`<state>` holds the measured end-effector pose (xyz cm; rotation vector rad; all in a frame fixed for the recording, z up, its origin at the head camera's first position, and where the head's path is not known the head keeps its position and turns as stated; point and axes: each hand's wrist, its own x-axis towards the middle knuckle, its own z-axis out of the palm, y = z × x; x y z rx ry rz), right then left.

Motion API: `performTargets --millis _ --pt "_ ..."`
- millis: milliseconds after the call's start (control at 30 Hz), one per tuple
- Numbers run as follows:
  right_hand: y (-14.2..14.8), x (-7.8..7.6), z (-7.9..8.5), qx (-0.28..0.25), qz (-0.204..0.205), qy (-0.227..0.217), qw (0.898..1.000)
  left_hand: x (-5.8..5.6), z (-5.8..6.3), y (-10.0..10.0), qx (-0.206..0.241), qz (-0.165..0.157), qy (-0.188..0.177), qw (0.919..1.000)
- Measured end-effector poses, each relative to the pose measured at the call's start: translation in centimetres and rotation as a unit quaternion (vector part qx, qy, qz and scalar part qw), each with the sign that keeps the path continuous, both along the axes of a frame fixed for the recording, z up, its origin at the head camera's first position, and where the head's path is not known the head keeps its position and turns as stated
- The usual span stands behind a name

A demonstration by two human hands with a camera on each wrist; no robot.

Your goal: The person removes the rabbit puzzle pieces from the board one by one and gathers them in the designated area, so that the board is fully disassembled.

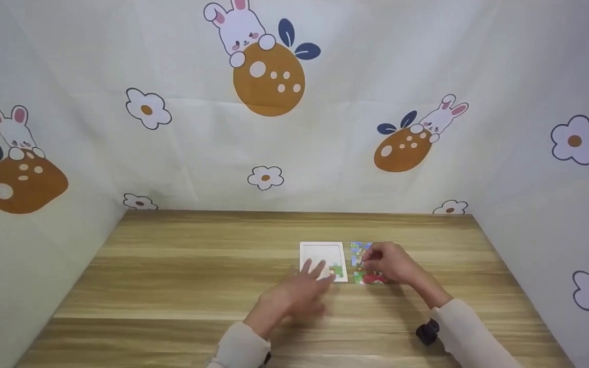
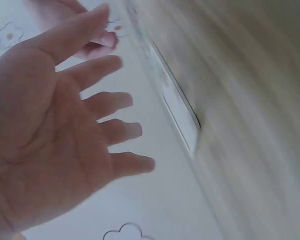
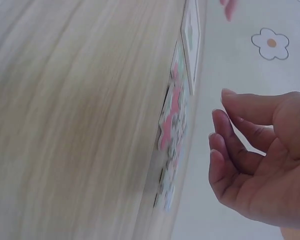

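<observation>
A white puzzle tray lies on the table, with green puzzle pieces in its lower right corner. Over its lower part my left hand is spread, its fingers extended and holding nothing; it looks blurred. In the left wrist view the palm and spread fingers of that hand are bare. Just right of the tray, loose puzzle pieces in blue, green and red lie close together. My right hand is above them, fingers loosely bent. The right wrist view shows a gap between thumb and fingertips, with nothing visible in it.
The wooden table stretches left and in front of the tray. A pale cloth printed with rabbits and flowers hangs behind and along both sides. A small black device sits at the right sleeve.
</observation>
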<state>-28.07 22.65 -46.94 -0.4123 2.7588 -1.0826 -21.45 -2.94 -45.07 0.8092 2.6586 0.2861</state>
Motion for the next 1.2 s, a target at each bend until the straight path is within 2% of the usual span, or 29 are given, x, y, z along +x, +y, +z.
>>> performTargets --millis 67,200,300,433,600,967,1200 --pt "-0.6 -0.1 -0.1 -0.012 0.020 -0.005 1.000 -0.4 -0.2 -1.2 -0.006 -0.015 0.023 0.9996" --pt "-1.7 -0.5 -0.3 -0.027 0.047 -0.010 0.998 -1.2 -1.6 -3.5 0.002 -0.062 0.066 0.9959" --pt "-2.3 -0.9 -0.5 -0.024 0.047 -0.013 0.999 -2.0 -2.7 -4.9 0.007 -0.084 0.087 0.9927" --pt "-3.0 -1.4 -0.9 -0.013 0.047 -0.013 0.999 -2.9 -3.8 -6.2 -0.001 -0.102 0.095 0.9902" --pt "-3.8 -1.6 -1.4 0.005 0.052 -0.033 0.998 -3.3 -4.8 -7.1 -0.010 -0.115 0.094 0.9888" --pt "-5.1 -2.1 -1.6 0.042 0.071 -0.011 0.997 -3.5 -5.0 -7.7 0.002 -0.105 0.077 0.9915" --pt "-5.3 -2.1 -1.4 0.040 0.088 -0.012 0.995 -3.4 -4.8 -7.8 -0.003 -0.114 0.103 0.9882"
